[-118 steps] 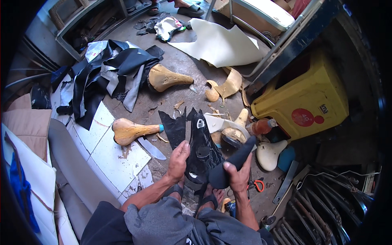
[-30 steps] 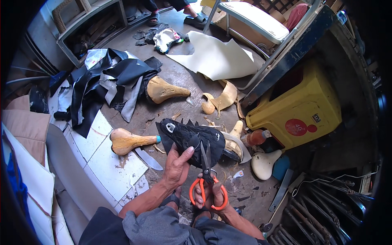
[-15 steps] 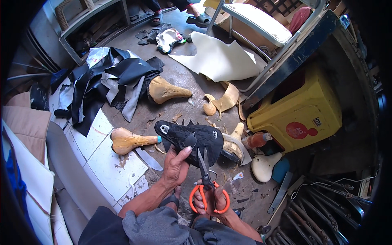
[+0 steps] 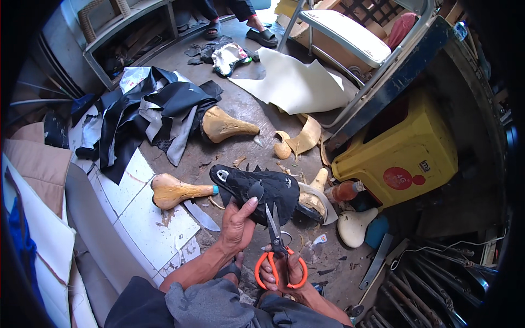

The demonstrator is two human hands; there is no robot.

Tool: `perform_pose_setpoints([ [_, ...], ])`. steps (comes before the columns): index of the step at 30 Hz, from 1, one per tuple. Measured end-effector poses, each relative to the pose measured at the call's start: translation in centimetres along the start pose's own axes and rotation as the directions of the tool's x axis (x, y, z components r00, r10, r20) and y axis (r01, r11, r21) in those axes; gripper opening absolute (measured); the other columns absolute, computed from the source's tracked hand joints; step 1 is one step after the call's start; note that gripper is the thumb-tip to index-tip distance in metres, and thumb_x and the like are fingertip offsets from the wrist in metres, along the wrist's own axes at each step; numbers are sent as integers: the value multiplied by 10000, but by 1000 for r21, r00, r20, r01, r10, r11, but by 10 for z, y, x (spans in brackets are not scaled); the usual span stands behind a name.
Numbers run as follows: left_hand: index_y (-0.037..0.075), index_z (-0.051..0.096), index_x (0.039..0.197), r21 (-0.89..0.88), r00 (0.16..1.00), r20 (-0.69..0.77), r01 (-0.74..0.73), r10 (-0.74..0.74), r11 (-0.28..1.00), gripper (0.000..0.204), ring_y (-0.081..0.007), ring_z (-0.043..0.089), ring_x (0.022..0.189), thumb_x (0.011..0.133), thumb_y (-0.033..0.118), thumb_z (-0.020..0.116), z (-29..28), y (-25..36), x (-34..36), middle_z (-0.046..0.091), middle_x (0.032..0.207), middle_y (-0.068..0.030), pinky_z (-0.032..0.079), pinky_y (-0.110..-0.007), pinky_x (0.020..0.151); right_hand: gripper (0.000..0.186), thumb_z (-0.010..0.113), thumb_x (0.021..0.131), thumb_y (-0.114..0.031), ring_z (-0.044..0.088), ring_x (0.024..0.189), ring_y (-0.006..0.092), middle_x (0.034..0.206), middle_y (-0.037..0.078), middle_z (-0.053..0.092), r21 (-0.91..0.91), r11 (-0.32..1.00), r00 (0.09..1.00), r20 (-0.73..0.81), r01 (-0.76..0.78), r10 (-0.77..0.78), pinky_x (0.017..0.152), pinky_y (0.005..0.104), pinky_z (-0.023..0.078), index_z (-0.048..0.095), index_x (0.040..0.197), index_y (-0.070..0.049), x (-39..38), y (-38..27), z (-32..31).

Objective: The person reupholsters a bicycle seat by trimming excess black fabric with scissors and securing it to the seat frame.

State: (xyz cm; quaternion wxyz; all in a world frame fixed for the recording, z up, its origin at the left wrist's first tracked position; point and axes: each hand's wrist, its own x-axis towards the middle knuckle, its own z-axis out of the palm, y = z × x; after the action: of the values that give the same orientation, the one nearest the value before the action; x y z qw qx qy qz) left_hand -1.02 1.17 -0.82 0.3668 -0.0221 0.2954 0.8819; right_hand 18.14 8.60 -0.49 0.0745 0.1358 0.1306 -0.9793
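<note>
My left hand [image 4: 240, 221] grips a black piece of saddle-shaped covering [image 4: 267, 187] with torn edges, its thumb on top near a dark rounded patch. My right hand [image 4: 281, 273] holds scissors [image 4: 279, 249] with orange handles, their blades slightly apart and pointing up at the black piece's lower edge. To the left lie a yellowish foam saddle [image 4: 169, 191] and a knife [image 4: 202, 217]. Behind the black piece is another worn saddle [image 4: 314, 188] with a pale strip, beside an orange bottle [image 4: 342, 194]. A cream saddle [image 4: 353, 229] lies to the right.
Black material scraps [image 4: 164, 109], a foam saddle [image 4: 221, 123] and a cream sheet [image 4: 298, 87] cover the floor ahead. A yellow stool [image 4: 421, 147], metal chair [image 4: 350, 35] and metal tubes [image 4: 432, 284] crowd the right. Another person's sandalled foot [image 4: 261, 35] shows at the back.
Since the earliest frame, my right hand has exchanged the dark shape for scissors, and the black piece has turned sideways in my left hand. In the last second the hands have barely moved.
</note>
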Motion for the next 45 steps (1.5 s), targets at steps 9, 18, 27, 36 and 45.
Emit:
perform_pose_setpoints([
  [9, 47, 533, 1394, 53, 1000, 23, 4, -5, 999, 437, -205, 583, 1260, 974, 64, 655, 0, -3, -3, 633, 1339, -70, 402, -416, 1153, 829, 587, 892, -712, 538, 749, 202, 990, 89, 506, 76, 997, 998, 63, 21, -26, 543, 331, 494, 417, 1459, -132, 14, -7, -3],
  [18, 41, 534, 1393, 63, 998, 25, -53, 51, 997, 445, -211, 594, 1247, 966, 63, 656, 3, -3, 0, 634, 1335, -82, 406, -414, 1150, 809, 587, 887, -720, 538, 720, 203, 959, 86, 506, 103, 994, 997, 76, 21, -29, 529, 312, 491, 456, 1437, -141, 17, -4, 6],
  [27, 48, 622, 1296, 2, 1000, 12, 29, -29, 1000, 394, -187, 635, 1179, 909, -15, 662, 9, -9, -8, 691, 1245, -60, 446, -375, 1112, 808, 612, 858, -728, 523, 651, 174, 913, 69, 505, 138, 987, 996, 26, 82, -86, 473, 278, 474, 486, 1410, -151, 23, -5, 12],
  [36, 29, 619, 1288, 97, 998, 32, -60, 57, 994, 448, -183, 645, 1166, 845, 7, 685, -3, -2, -4, 691, 1243, -65, 449, -366, 1100, 774, 549, 929, -672, 456, 567, 108, 839, 38, 445, 97, 994, 996, 72, 46, -54, 378, 204, 407, 435, 1464, -125, 11, -11, 15],
  [45, -6, 590, 1305, 224, 993, 89, -99, 81, 970, 494, -201, 638, 1163, 834, 108, 688, -4, 2, -4, 681, 1234, -88, 448, -373, 1089, 805, 550, 918, -685, 455, 559, 117, 836, 43, 452, 18, 997, 994, 76, 72, -74, 368, 213, 408, 421, 1471, -115, 11, -16, 15],
])
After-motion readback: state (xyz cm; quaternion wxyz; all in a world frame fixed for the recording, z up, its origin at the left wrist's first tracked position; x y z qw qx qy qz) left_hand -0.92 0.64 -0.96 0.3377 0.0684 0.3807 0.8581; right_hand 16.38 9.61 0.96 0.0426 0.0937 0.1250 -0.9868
